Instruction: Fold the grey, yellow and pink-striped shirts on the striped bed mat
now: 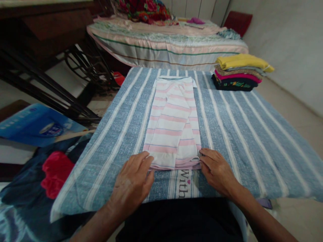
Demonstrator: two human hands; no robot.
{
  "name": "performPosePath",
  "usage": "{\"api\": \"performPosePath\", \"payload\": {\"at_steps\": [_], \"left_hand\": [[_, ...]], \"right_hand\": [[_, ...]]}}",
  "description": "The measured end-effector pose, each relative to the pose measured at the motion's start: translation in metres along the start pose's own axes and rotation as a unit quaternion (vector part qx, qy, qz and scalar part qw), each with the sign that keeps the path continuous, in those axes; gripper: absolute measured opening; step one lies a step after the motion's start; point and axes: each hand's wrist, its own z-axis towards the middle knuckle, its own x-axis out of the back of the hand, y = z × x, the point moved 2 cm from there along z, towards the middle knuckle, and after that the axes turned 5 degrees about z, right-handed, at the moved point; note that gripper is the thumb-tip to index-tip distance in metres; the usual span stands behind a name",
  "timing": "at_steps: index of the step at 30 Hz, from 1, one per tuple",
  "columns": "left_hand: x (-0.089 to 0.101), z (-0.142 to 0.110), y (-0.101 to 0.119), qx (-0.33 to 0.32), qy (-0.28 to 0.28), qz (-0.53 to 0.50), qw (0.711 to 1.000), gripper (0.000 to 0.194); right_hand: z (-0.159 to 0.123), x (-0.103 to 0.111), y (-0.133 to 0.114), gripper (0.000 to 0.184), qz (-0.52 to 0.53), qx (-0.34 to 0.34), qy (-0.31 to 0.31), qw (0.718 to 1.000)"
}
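A white shirt with pink stripes and thin dark lines (174,124) lies folded into a long narrow strip on the blue-and-white striped cloth (121,124). Its sleeves appear laid lengthwise over the body, and the collar end points away from me. At the near left corner, my left hand (135,178) has its fingers bent over the hem, thumb close to the edge. My right hand (218,171) is closed on the near right corner, where a bit of the hem curls up. The fabric under the fingertips is partly hidden.
A stack of folded clothes (238,74), yellow on top, stands at the table's far right. Beyond is a bed with a patterned cover (161,43). To the left are a dark-framed sewing table (45,30), a blue box (42,124) and a red cloth (57,173).
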Motion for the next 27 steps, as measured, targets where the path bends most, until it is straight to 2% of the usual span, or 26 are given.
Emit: {"api": "performPosePath", "payload": {"at_steps": [3,7,10,16,22,27], "left_hand": [[-0.002,0.009,0.029,-0.034,0.006,-0.057,0.998,0.023],[-0.018,0.037,0.067,-0.068,-0.047,-0.077,0.994,0.018],[-0.032,0.058,0.084,-0.081,-0.085,-0.063,0.991,0.013],[-0.040,0.069,0.085,-0.086,-0.092,-0.054,0.991,0.007],[-0.043,0.066,0.085,-0.084,-0.059,-0.069,0.992,0.009],[-0.030,0.046,0.075,-0.083,-0.019,-0.071,0.994,0.014]], "right_hand": [[0.001,0.000,0.000,0.019,0.006,-0.006,-0.001,1.000],[0.002,-0.001,0.000,0.020,0.005,-0.009,0.002,1.000],[0.001,-0.001,0.001,0.020,0.002,-0.012,0.006,1.000],[-0.001,-0.002,-0.006,0.014,-0.018,-0.014,0.012,1.000],[0.000,-0.011,-0.013,0.014,-0.095,-0.052,0.044,0.993],[-0.002,-0.016,-0.008,0.013,-0.120,-0.064,0.033,0.990]]}}
